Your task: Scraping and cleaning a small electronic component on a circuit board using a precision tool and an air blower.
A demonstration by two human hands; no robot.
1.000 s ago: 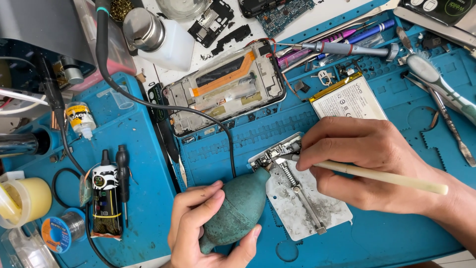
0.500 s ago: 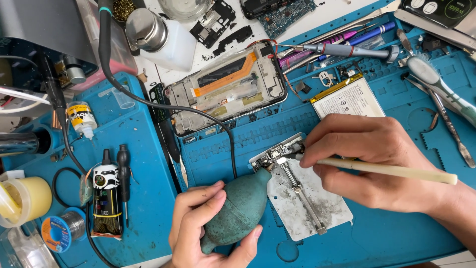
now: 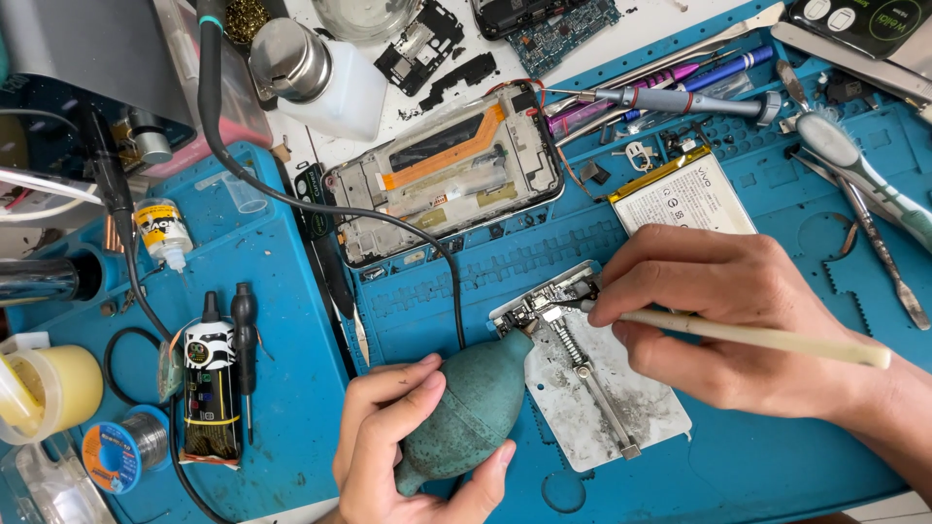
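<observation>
Fingers of the left hand point(image 3: 388, 437) were wrapped around a green rubber air blower point(image 3: 466, 412), its grip closed on the bulb with the thumb underneath near the bottom edge of the view, and the blower's nozzle pointed up toward a small circuit board point(image 3: 546, 303). That board sat clamped at the top end of a scuffed metal holding plate point(image 3: 607, 398), which lay on the blue mat point(image 3: 291, 388) covering the worktop. The right hand point(image 3: 718, 315) came in from the right side, its grip pinched narrowly around a pale, cream-coloured brush handle point(image 3: 767, 337) that ran out to the right past the wrist; the tip of the tool met the board just beside the blower's nozzle. Above the hands, an opened phone frame point(image 3: 451, 180) with an orange flex strip lay tilted on the mat, and a flat white battery point(image 3: 680, 199) rested just right of it, partly under the right hand's knuckles. A black cable point(image 3: 291, 199) curved down from the top left across the frame and ended near the blower. To the left stood a small bottle with a yellow label point(image 3: 160, 231), a black-and-white tube point(image 3: 211, 388), a spool of solder wire point(image 3: 121, 451) and a roll of yellow tape point(image 3: 49, 388). A white dispenser bottle with a metal cap point(image 3: 320, 78) stood at the top, and tweezers and screwdrivers point(image 3: 680, 97) lay along the upper right.
</observation>
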